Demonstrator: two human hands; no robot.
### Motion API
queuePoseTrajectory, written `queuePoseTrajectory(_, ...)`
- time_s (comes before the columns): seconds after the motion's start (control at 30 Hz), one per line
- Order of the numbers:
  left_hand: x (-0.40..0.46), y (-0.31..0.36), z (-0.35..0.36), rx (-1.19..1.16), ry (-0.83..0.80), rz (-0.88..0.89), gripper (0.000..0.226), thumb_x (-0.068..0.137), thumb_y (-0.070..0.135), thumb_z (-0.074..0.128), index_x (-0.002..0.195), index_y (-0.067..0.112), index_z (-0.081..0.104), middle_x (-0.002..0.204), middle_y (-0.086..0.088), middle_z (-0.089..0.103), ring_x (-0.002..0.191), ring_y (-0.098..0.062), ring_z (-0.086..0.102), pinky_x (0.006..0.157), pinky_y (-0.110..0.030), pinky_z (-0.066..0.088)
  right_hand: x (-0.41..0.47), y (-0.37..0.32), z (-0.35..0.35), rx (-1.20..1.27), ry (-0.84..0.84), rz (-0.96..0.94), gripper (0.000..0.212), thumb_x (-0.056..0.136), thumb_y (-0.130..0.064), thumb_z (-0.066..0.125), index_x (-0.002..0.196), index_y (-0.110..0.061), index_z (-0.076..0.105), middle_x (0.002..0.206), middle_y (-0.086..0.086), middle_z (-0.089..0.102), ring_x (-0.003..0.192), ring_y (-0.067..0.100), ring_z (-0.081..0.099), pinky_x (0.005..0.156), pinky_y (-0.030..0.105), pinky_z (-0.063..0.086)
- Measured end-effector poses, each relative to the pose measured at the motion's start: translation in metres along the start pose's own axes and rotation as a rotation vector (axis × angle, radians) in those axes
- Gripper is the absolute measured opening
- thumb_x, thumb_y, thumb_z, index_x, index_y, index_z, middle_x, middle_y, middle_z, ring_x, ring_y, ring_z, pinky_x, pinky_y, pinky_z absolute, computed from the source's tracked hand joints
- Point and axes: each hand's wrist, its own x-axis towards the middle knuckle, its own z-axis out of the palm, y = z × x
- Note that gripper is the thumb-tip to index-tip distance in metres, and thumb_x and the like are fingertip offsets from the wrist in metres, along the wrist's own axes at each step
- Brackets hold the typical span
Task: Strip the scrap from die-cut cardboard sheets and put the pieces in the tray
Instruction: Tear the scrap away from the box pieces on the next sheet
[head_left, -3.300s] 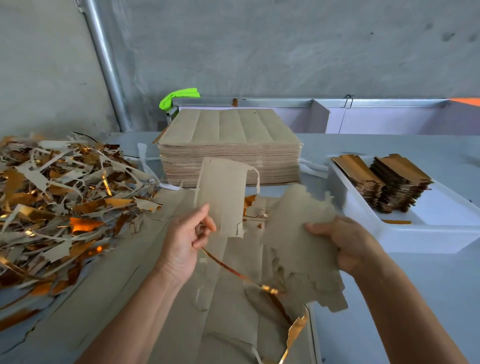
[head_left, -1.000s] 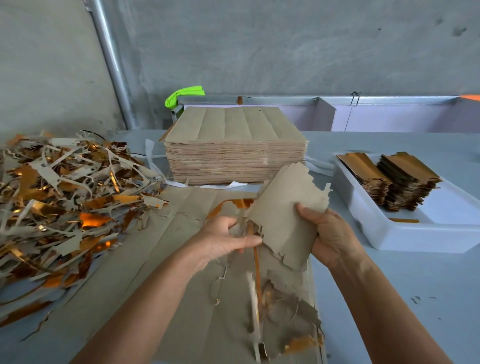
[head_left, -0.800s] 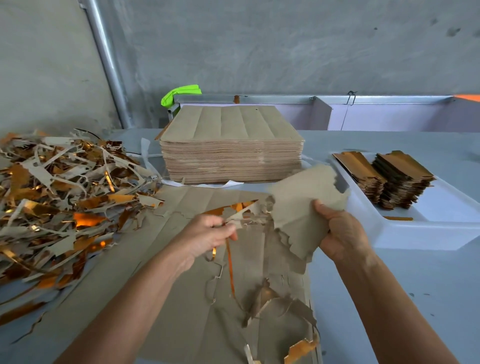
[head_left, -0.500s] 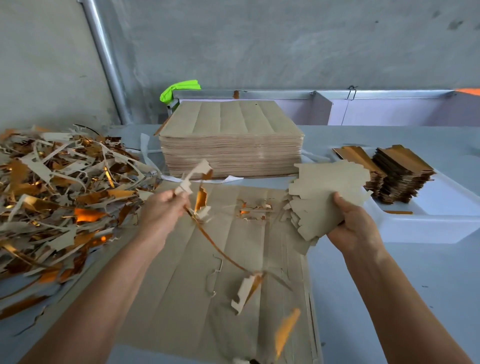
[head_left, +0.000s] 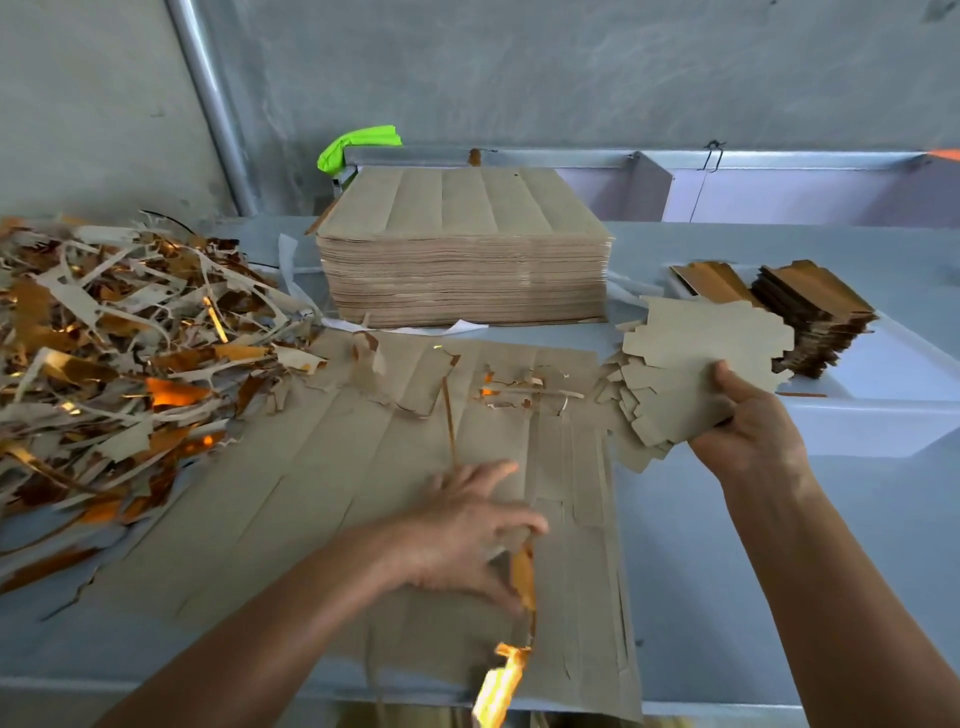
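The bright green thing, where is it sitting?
In the head view, the bright green thing lies at the far edge of the table, against the wall, just behind the left corner of the tall cardboard stack.

Left side of the worktop (head_left: 691, 561) is buried under a big scrap pile (head_left: 114, 364), so no easy pass there. The sheet stack (head_left: 462, 249) blocks the back middle. The tray (head_left: 883, 415) sits right, its far end filled by two piece stacks (head_left: 810, 317); bare worktop lies in front of it.
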Motion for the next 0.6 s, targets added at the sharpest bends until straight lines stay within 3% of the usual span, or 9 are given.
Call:
queuePoseTrajectory(0.03, 0.003, -0.005, -0.002, -0.041, 0.094, 0.032, 0.040, 0.078, 0.032, 0.074, 0.115, 0.032, 0.062, 0.152, -0.004, 0.023, 0.138, -0.019, 0.022, 0.110, -0.028, 0.019, 0.000, -0.002, -0.003, 0.007, 0.000, -0.001, 0.036, 0.094, -0.007, 0.054, 0.129, -0.014, 0.054, 0.121, 0.004, 0.064, 0.108, 0.020, 0.062, 0.094, 0.044, 0.048)
queuePoseTrajectory(0.1, 0.008, -0.020, -0.011, -0.116, 0.258, 0.025, 0.009, 0.081, 0.006, 0.069, 0.089, 0.008, 0.069, 0.119, -0.010, 0.056, 0.112, -0.024, 0.053, 0.090, -0.023, 0.037, 0.000, -0.005, -0.007, 0.019, -0.007, -0.011, 0.037, 0.094, -0.007, 0.053, 0.130, -0.014, 0.053, 0.123, 0.005, 0.063, 0.112, 0.021, 0.061, 0.098, 0.046, 0.047)
queuePoseTrajectory(0.2, 0.025, -0.044, -0.033, -0.120, 0.547, -0.259, 0.012, 0.085, -0.005, 0.053, 0.087, 0.003, 0.061, 0.092, -0.017, 0.063, 0.090, -0.032, 0.061, 0.072, -0.032, 0.042, -0.001, -0.008, -0.009, 0.044, -0.010, -0.019, 0.029, 0.095, -0.008, 0.052, 0.122, -0.014, 0.057, 0.120, 0.004, 0.065, 0.111, 0.021, 0.061, 0.098, 0.045, 0.046)
queuePoseTrajectory(0.27, 0.041, -0.053, -0.053, -0.071, 0.809, -0.488, 0.015, 0.089, -0.006, 0.047, 0.097, 0.003, 0.056, 0.097, -0.018, 0.061, 0.089, -0.034, 0.059, 0.069, -0.037, 0.042, -0.001, -0.008, -0.011, 0.034, -0.021, -0.008, 0.017, 0.095, -0.010, 0.052, 0.108, -0.013, 0.061, 0.109, 0.003, 0.069, 0.107, 0.019, 0.064, 0.097, 0.044, 0.047)
queuePoseTrajectory(0.33, 0.059, -0.053, -0.070, -0.037, 0.902, -0.558, 0.022, 0.089, -0.004, 0.050, 0.109, 0.005, 0.051, 0.112, -0.017, 0.054, 0.095, -0.034, 0.058, 0.070, -0.037, 0.042, -0.001, -0.006, -0.012, 0.024, -0.030, 0.001, 0.012, 0.095, -0.011, 0.052, 0.100, -0.013, 0.062, 0.100, 0.002, 0.071, 0.102, 0.018, 0.065, 0.094, 0.042, 0.049)
queuePoseTrajectory(0.43, 0.090, -0.042, -0.073, -0.019, 0.645, -0.385, 0.056, 0.085, 0.032, 0.067, 0.133, 0.019, 0.043, 0.139, -0.014, 0.036, 0.122, -0.035, 0.045, 0.095, -0.041, 0.044, 0.000, -0.001, -0.014, 0.005, -0.038, 0.003, 0.014, 0.096, -0.011, 0.051, 0.105, -0.014, 0.062, 0.105, 0.001, 0.069, 0.102, 0.017, 0.065, 0.090, 0.042, 0.049)
queuePoseTrajectory(0.5, 0.111, -0.032, -0.061, 0.042, 0.402, -0.299, 0.077, 0.080, 0.051, 0.066, 0.146, 0.032, 0.029, 0.155, -0.011, 0.016, 0.139, -0.037, 0.020, 0.110, -0.048, 0.029, 0.002, 0.005, -0.015, -0.017, -0.047, 0.013, 0.016, 0.095, -0.011, 0.051, 0.107, -0.015, 0.062, 0.110, 0.001, 0.068, 0.102, 0.016, 0.064, 0.091, 0.042, 0.048)
queuePoseTrajectory(0.57, 0.129, -0.029, -0.047, 0.081, 0.232, -0.261, 0.074, 0.085, 0.051, 0.059, 0.147, 0.042, 0.019, 0.159, -0.006, 0.003, 0.143, -0.037, 0.005, 0.114, -0.052, 0.020, 0.004, 0.011, -0.015, -0.037, -0.058, 0.033, 0.019, 0.095, -0.011, 0.051, 0.111, -0.014, 0.061, 0.114, 0.001, 0.067, 0.104, 0.015, 0.063, 0.094, 0.042, 0.047)
queuePoseTrajectory(0.6, 0.135, -0.030, -0.039, 0.136, 0.209, -0.245, 0.067, 0.089, 0.046, 0.054, 0.146, 0.044, 0.020, 0.159, -0.004, 0.006, 0.142, -0.035, 0.009, 0.112, -0.050, 0.022, 0.005, 0.014, -0.015, -0.044, -0.066, 0.044, 0.022, 0.095, -0.011, 0.051, 0.115, -0.013, 0.061, 0.116, 0.002, 0.066, 0.106, 0.015, 0.063, 0.095, 0.042, 0.048)
